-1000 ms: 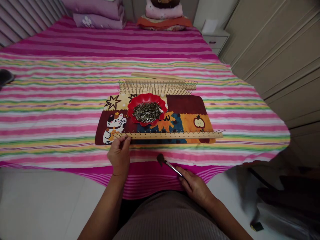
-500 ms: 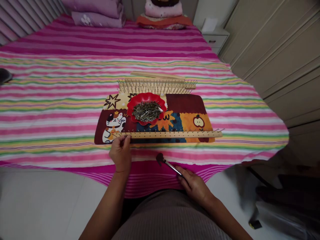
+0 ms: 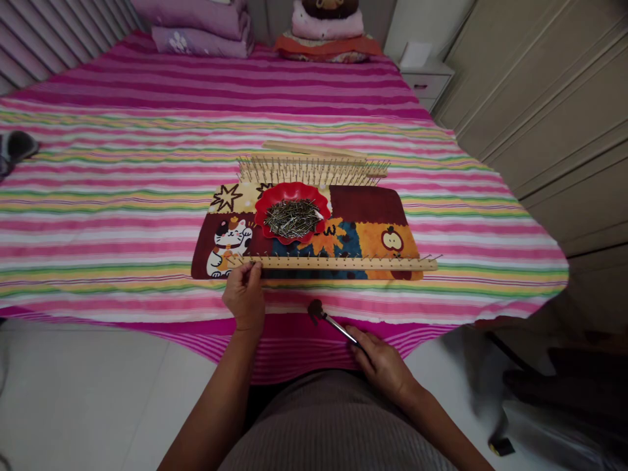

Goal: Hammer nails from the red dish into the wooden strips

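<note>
My left hand [image 3: 245, 297] is closed on the left end of a long, thin wooden strip [image 3: 343, 263], its thumb and fingers pinching the near edge. Nails stick out along the strip's far side, and a row of small dark holes or marks runs along its face. In my right hand [image 3: 380, 360] is a hammer [image 3: 341, 329], gripped by its handle, the dark head pointing up and left over the bed's near edge. Beyond the strip stands a red scalloped bowl [image 3: 265, 229] full of loose nails [image 3: 293, 218]. Under both lies a patterned mat [image 3: 367, 204] with a cat drawing.
Behind the mat, several wooden strips bristle with upright nails [image 3: 314, 171], and a bare strip [image 3: 309, 149] lies farther back. The striped bedspread [image 3: 122, 216] covers the bed. Folded bedding [image 3: 201, 42] is stacked at the far end. A dark grey object [image 3: 18, 147] sits at far left.
The view has shifted slightly. My left hand keeps its hold near the strip's left end, and my right hand holds the hammer in nearly the same place.
</note>
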`<act>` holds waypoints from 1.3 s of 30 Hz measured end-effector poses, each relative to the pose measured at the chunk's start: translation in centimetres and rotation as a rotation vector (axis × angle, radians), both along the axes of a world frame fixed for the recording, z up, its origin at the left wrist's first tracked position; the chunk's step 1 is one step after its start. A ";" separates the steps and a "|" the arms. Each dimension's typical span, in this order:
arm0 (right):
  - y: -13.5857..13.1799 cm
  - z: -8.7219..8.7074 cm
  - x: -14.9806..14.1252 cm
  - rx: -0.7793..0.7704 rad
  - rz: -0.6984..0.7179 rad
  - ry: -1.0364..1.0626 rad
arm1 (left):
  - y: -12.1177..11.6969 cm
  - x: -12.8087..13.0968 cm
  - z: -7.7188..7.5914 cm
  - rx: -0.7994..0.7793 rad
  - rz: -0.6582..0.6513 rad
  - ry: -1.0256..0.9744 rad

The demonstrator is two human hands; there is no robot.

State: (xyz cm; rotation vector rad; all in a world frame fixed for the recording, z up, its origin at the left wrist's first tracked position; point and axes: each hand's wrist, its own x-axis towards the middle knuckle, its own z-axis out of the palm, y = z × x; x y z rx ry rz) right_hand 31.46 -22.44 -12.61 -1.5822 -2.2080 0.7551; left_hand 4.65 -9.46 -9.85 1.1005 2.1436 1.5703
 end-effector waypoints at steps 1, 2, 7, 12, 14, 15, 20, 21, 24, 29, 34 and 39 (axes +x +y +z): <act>0.0 0.1 0.0 0.002 -0.002 0.006 | 0.0 0.0 -0.1 0.009 -0.013 0.030; 0.0 0.1 -0.1 0.004 -0.005 0.012 | 0.0 0.0 -0.1 0.024 -0.025 0.061; -0.1 0.1 0.1 0.005 -0.023 0.039 | 0.1 0.1 -0.1 0.084 -0.052 0.213; -0.2 1.2 -0.2 -0.014 0.004 0.179 | 0.3 0.3 -0.4 0.094 -0.084 0.304; 0.1 2.7 -1.0 -0.033 0.004 0.254 | 0.3 0.4 -0.7 0.114 -0.098 0.325; 0.4 3.7 -1.5 -0.039 0.001 0.289 | 0.3 0.4 -0.9 0.127 -0.102 0.333; 3.1 9.3 -5.1 -0.004 0.016 0.429 | 0.3 0.4 -1.5 0.155 -0.124 0.358; 3.9 10.1 -5.8 0.016 0.021 0.443 | 0.4 0.3 -1.5 0.156 -0.127 0.360; 6.0 11.5 -7.5 0.072 0.049 0.440 | 0.4 0.3 -1.6 0.167 -0.123 0.374; 8.1 11.2 -8.9 0.118 0.083 0.388 | 0.6 0.2 -1.9 0.183 -0.141 0.384; 8.5 11.3 -9.3 0.068 0.148 0.319 | 0.6 0.1 -2.1 0.185 -0.154 0.383; 7.9 13.0 -9.7 0.227 0.124 0.297 | 0.6 0.2 -1.8 0.212 -0.143 0.396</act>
